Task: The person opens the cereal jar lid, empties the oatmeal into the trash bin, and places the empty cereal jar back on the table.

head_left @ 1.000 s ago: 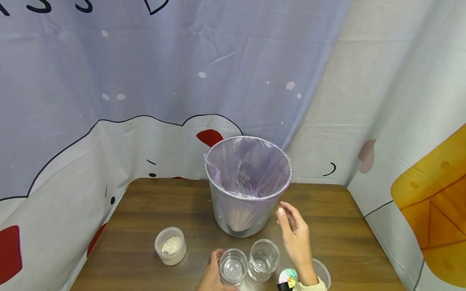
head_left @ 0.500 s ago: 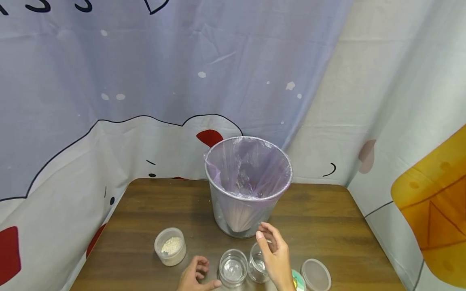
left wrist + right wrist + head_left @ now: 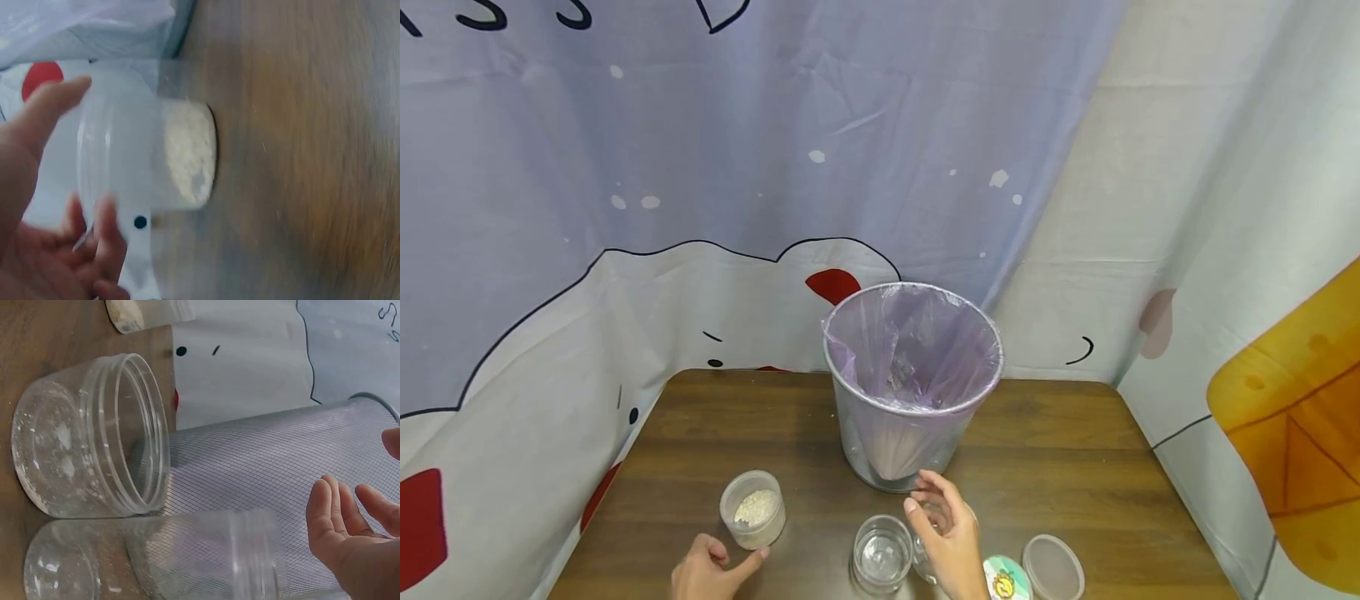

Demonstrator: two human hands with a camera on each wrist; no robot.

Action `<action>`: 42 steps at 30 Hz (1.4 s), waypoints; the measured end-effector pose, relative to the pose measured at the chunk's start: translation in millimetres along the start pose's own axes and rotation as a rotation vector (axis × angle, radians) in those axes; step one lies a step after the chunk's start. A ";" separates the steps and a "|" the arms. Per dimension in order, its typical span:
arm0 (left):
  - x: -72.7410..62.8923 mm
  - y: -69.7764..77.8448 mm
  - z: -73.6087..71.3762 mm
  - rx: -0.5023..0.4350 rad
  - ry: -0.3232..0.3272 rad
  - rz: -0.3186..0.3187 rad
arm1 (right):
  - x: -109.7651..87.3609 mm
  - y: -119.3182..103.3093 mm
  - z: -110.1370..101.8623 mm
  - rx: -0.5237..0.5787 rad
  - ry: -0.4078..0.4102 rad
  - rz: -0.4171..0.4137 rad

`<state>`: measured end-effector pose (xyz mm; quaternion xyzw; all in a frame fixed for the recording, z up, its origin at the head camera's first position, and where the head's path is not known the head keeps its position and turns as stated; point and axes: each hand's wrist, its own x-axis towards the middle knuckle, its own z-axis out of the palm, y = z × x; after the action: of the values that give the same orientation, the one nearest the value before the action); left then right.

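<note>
Left hand (image 3: pixel 706 572) has grip spread by the left tub (image 3: pixel 767 533), right hand (image 3: pixel 951 540) spread loosely; clumsy bump could spill grains (image 3: pixel 756 506).

In the head view we catch only a sliver of one clear jar (image 3: pixel 922 560), as the right hand (image 3: pixel 951 535) covers the rest. The bottom edge crops the left hand (image 3: pixel 703 573) and a green-and-white disc (image 3: pixel 1006 578), its yellow motif too small for us to make out. The left wrist view is blurred; we cannot tell whether the hand touches the tub (image 3: pixel 134 150).
</note>
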<state>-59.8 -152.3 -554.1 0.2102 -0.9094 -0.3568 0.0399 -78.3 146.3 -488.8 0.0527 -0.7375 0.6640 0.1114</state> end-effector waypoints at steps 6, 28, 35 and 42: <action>13.9 -14.9 9.4 -0.141 -0.005 -0.097 | -1.4 2.1 5.3 0.001 -0.025 0.019; 36.1 -18.8 58.2 -0.428 0.101 0.025 | -7.0 -30.0 20.9 -0.017 -0.116 0.063; 35.6 -15.3 60.6 -0.430 0.108 0.016 | -7.9 -32.2 23.5 -0.029 -0.141 0.042; 31.8 -10.1 56.5 -0.376 0.036 -0.020 | -7.4 -19.5 25.7 -0.044 -0.164 0.037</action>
<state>-97.6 -136.3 -605.3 0.2144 -0.8236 -0.5172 0.0913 -69.2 118.1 -474.0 0.0908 -0.7593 0.6431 0.0394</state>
